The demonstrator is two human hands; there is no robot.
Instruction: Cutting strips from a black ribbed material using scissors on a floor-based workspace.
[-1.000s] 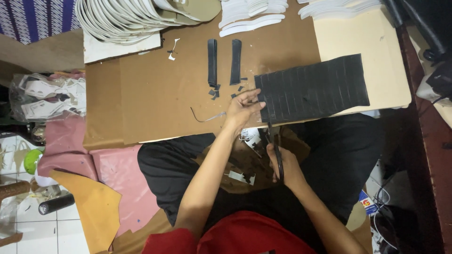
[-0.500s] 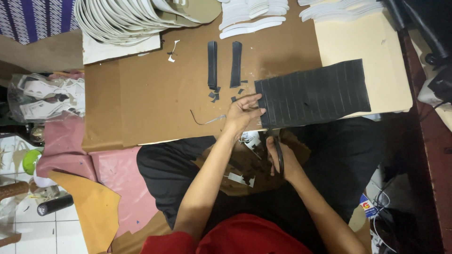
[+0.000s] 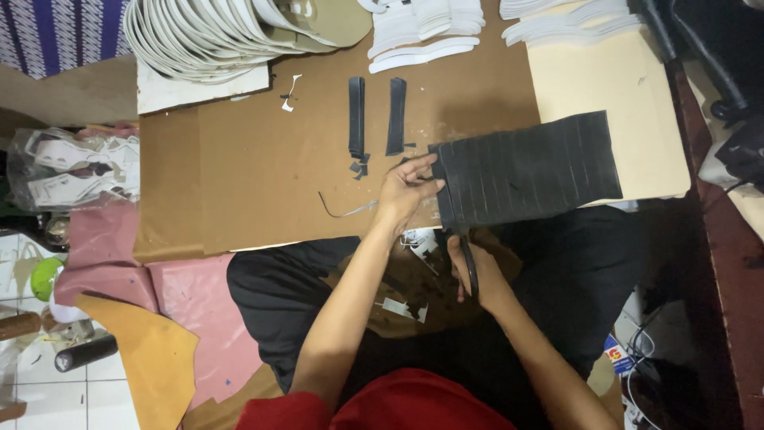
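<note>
A black sheet (image 3: 529,171) marked with parallel lines lies across the near edge of the brown worktable (image 3: 263,175). My left hand (image 3: 407,189) presses on the sheet's left end, fingers spread over its corner. My right hand (image 3: 471,272) sits below the table edge, shut on dark scissors (image 3: 468,259) whose blades point up at the sheet's near left edge. Two cut black strips (image 3: 376,117) lie side by side farther back, with small black scraps (image 3: 358,167) beside them.
Stacked pale sole cut-outs (image 3: 231,28) and white pieces (image 3: 426,32) line the far edge. A cream board (image 3: 613,80) lies under the sheet's right end. A thin curled offcut (image 3: 342,211) rests near the front. Pink and tan sheets (image 3: 151,318) lie on the floor at left.
My right hand with the scissors has edged slightly up toward the sheet's near edge. My left hand stays pressed on the sheet's left end.
</note>
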